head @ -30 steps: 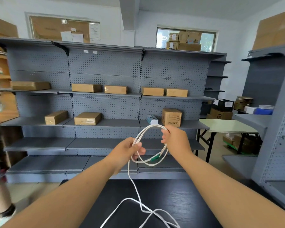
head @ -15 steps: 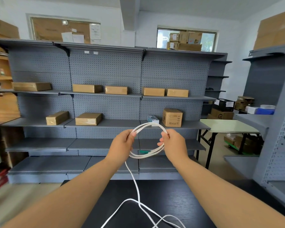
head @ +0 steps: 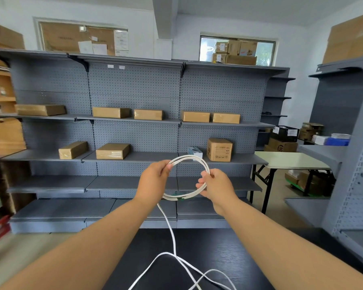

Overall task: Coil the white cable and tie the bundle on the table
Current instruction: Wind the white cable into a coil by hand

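Cable coil [head: 189, 157] in left hand [head: 155, 181], right hand [head: 218, 188]; carton [head: 219, 149] print unreadable

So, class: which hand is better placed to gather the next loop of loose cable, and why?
Left, likely: the loose cable hangs just under the left hand, while the right hand grips the coil opposite.

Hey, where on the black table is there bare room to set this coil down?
Bare: the far strip of the table between the hanging cable and your right forearm; a smaller patch left of that strand, beside your left forearm. Crowded: the near middle, where loose cable loops cross.
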Available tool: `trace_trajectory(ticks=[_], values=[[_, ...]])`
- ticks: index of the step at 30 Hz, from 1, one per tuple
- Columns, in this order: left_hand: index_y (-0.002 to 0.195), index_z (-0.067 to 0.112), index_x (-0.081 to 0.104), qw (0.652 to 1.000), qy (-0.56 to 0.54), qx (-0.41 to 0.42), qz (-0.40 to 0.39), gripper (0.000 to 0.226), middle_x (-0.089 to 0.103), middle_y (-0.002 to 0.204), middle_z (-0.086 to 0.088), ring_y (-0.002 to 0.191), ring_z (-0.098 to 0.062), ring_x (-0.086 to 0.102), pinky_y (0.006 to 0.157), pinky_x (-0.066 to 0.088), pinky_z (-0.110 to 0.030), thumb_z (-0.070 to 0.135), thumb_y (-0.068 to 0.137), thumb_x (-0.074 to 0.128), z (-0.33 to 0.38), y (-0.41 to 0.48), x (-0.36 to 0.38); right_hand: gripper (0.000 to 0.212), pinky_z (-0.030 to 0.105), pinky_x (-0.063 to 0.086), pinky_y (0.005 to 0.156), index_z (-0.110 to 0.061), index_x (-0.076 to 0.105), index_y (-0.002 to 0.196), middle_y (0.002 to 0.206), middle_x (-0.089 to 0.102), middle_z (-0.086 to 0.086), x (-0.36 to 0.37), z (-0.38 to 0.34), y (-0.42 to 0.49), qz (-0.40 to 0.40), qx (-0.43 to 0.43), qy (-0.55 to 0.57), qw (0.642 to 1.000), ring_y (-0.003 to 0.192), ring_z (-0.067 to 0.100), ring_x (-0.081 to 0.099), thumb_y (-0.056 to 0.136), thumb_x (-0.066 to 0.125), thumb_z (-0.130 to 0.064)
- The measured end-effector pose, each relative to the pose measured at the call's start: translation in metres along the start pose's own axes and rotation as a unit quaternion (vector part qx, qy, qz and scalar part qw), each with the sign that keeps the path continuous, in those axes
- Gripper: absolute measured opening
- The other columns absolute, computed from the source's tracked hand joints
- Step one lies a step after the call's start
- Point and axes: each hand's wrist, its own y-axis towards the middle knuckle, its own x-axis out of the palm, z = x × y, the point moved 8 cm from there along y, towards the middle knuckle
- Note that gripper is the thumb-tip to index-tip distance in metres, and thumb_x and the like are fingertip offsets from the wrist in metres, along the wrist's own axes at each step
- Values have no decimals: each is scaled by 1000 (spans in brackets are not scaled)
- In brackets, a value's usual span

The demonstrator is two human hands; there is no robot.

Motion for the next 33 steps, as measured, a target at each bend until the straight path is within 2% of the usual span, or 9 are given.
trace_trajectory(ticks=[5,8,11,15,19,21,24,28,33], values=[[91,23,59,1000,-15,-11,-15,19,46,67,6,60,-9,40,57,33,-21,25,98,42,3,0,0,15,31,53,72,-15,53,91,84,57,4,-3,-3,0,-8,-6,-15,1000,74,16,60,99,40,-14],[86,25,56,999,-29,-26,-26,19,45,65,5,56,-9,37,54,32,-23,26,98,42,-1,0,1,17,29,54,73,-17,54,88,84,58,4,-3,-4,1,-8,-10,11,1000,75,16,60,99,41,-14],[83,24,56,998,-45,-37,-29,21,44,64,3,56,-12,35,53,31,-26,25,98,41,-4,-2,3,13,28,53,74,-12,55,98,85,57,5,-2,-5,1,-8,-8,36,999,75,16,58,98,42,-13],[81,27,55,998,-45,-36,-26,22,44,64,1,55,-12,35,51,30,-25,25,98,42,-4,-4,3,14,34,53,83,-12,53,106,85,58,3,-2,-6,0,-9,-23,13,1000,74,15,60,98,42,-10],[85,27,56,998,-36,-37,-23,20,48,68,1,58,-12,39,54,32,-24,25,98,41,-4,-3,2,24,36,52,81,-27,50,112,86,58,-2,0,-13,-1,-14,-78,-72,994,73,12,64,98,38,-11],[88,26,57,998,-37,-39,-22,19,50,71,1,62,-13,41,56,34,-24,26,99,41,-4,-3,1,27,38,53,80,-27,51,115,86,58,-2,1,-15,-1,-14,-93,-100,991,74,13,65,99,36,-11],[90,25,57,998,-40,-37,-20,19,50,69,1,61,-13,41,57,34,-25,25,99,41,-4,-3,3,28,41,55,82,-25,53,113,84,57,-1,-2,-16,1,8,-88,-71,994,74,14,64,99,35,-9],[95,10,61,996,-67,-47,-31,24,50,69,0,60,-13,46,59,39,-25,25,98,43,-6,-6,8,30,43,55,83,-28,54,95,83,57,2,-5,-14,2,29,-63,-12,998,71,14,62,98,35,-5],[97,25,61,990,-101,-44,-87,10,51,66,7,64,-10,49,58,39,-16,26,94,51,-8,-10,15,31,41,55,79,-26,55,106,82,56,1,-11,-13,7,45,-61,-15,997,71,15,62,98,34,-5]])
